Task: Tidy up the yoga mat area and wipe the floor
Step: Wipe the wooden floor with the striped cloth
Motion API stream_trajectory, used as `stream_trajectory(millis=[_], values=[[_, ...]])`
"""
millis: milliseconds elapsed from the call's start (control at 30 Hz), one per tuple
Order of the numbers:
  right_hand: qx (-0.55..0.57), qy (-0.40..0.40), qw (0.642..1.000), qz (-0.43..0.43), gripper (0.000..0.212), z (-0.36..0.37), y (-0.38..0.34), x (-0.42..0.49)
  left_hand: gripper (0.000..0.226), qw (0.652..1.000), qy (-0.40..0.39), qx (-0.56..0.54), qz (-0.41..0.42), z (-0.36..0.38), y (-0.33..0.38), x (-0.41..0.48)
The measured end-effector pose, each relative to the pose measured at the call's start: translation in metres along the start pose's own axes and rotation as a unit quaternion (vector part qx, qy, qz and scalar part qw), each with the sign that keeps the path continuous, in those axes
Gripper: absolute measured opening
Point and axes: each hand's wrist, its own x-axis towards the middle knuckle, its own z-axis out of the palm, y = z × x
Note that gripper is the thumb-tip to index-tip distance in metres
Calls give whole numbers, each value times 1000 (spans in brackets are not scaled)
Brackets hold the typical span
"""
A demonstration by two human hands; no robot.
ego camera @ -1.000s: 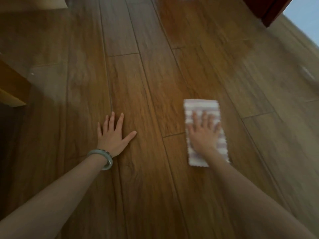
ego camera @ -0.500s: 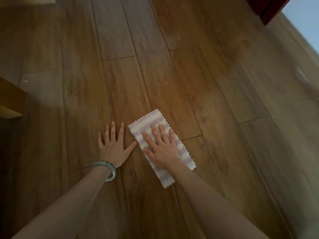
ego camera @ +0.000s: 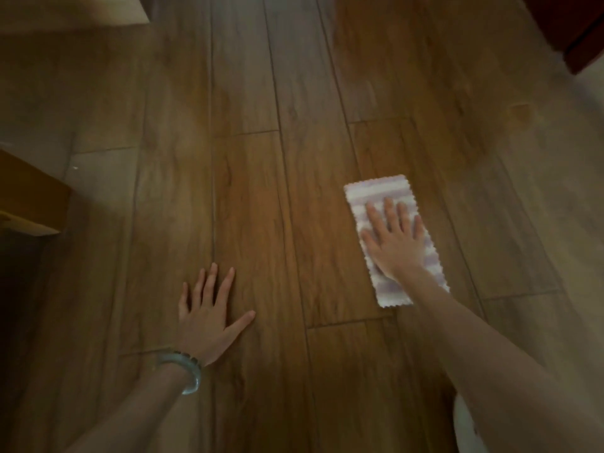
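On head view, 3 o'clock: right hand flat, fingers spread, pressing the striped cleaning cloth onto the wood plank floor, likely for wiping pressure. At 7 o'clock: left hand splayed flat on bare floor, holding nothing, probably bracing body weight.

This looks like a room in a home — the floor is laid in long wood-grain planks with staggered joints, their sheen catching soft light. A yellow-brown wooden furniture corner juts in at the left edge, and a dark reddish panel, door or cabinet I cannot tell, stands at the top right. The bare right hand presses a striped, scallop-edged cloth flat on the planks — household wiping
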Motion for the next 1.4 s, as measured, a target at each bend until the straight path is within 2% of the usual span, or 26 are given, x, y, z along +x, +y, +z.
stream_trajectory(millis=[167,233,300,400,533,633,700,833,1033,1400], values=[[48,37,990,125,58,-12,71,12,83,998,50,-33,2,-17,17,20],[54,44,984,165,58,-15,63,20,82,997,69,-40,20,-25,29,42],[49,40,985,160,58,-18,38,35,80,995,82,-47,20,-35,44,68],[25,4,1000,11,57,-17,-24,59,67,995,75,-60,-15,-47,60,98],[5,-6,985,-174,59,-6,-118,56,60,991,84,-82,-61,-54,68,120],[-23,9,958,-286,56,-5,-139,54,60,988,102,-79,-89,-55,71,128],[-45,13,950,-309,56,-11,-129,69,62,987,108,-70,-94,-59,73,133],[-30,12,984,-174,58,-32,-69,118,69,993,75,-49,-83,-62,79,150],[-31,37,998,-43,58,-59,47,166,74,996,63,-21,-61,-65,106,188],[-1,64,997,54,57,-85,69,238,89,995,-13,-30,-91,-74,125,239]])
